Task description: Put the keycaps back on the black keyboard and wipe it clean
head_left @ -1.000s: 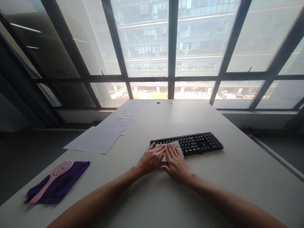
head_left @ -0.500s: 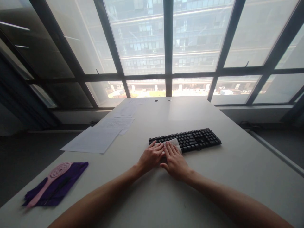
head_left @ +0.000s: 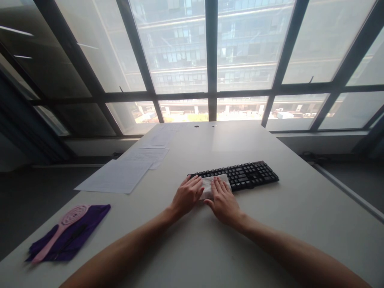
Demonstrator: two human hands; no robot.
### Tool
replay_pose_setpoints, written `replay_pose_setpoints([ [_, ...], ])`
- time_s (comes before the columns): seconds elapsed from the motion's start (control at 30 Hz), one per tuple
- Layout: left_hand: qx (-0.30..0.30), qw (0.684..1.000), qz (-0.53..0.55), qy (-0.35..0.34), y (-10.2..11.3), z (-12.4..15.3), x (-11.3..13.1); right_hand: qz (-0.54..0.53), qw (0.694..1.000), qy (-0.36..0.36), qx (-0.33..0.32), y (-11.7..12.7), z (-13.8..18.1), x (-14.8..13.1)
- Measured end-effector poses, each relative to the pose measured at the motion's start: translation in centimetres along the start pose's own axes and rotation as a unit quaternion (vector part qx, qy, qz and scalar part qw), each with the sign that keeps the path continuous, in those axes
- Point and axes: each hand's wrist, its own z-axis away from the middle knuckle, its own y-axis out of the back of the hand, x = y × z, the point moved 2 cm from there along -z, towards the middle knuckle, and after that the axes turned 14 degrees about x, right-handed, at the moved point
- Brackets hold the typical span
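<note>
A black keyboard [head_left: 246,175] lies across the middle of the white table [head_left: 300,216]. A white folded cloth [head_left: 208,186] rests over the keyboard's near left end. My left hand [head_left: 186,196] lies flat with fingers stretched out, its fingertips on the cloth's left edge. Flat as well, my right hand [head_left: 223,201] presses on the cloth's right part with fingers spread. The two hands sit a little apart, so the cloth shows between them.
Several paper sheets [head_left: 120,176] lie on the left side of the table. A pink hairbrush [head_left: 60,230] rests on a purple cloth [head_left: 75,234] at the near left corner. Large windows [head_left: 210,60] rise beyond the table's far edge.
My hands have drawn slightly apart on the cloth, uncovering more of it. The view has tilted a little; the keyboard stays in place.
</note>
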Motion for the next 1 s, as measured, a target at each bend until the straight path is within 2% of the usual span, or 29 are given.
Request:
replay_pose_setpoints([
  [0.2, -0.012, 1.000, 0.020, 0.002, 0.1, 0.0, -0.2, 0.025, 0.999, -0.028, 0.006, 0.4, -0.5, 0.7],
  [0.47, -0.025, 0.999, 0.044, 0.001, -0.4, 0.0, -0.1, 0.001, 0.999, 0.043, -0.004, -0.5, -1.0, -0.4],
  [0.77, -0.057, 0.997, 0.054, -0.022, 0.1, -0.1, 0.2, 0.030, 0.999, -0.028, 0.007, 0.0, -0.7, 1.6],
  [1.0, -0.056, 0.996, 0.066, -0.029, 0.0, -0.1, 0.3, 0.036, 0.999, -0.015, 0.015, 0.3, -0.7, 1.3],
])
